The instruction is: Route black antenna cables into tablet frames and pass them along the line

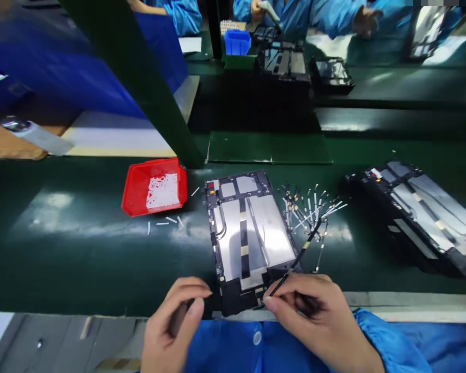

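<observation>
An opened tablet-like device (256, 233) lies on the dark green bench in front of me, silver panels and a black central strip showing. My left hand (178, 316) is at its lower left corner, thumb and fingers apart, holding nothing I can see. At the lower right corner, my right hand (306, 311) pinches a thin black flex cable (303, 248) with a pale yellow band. The cable slants up to the right, and its far end overlaps a loose pile of small thin cables (310, 210) with white strips.
A red bin (134, 191) holding a white, marked sheet stands left of the device, with several small white strips (163, 223) near it. Another opened device (423, 207) lies at right. A green post (151, 93) rises behind the bin. Co-workers in blue sleeves (330, 20) work across the bench.
</observation>
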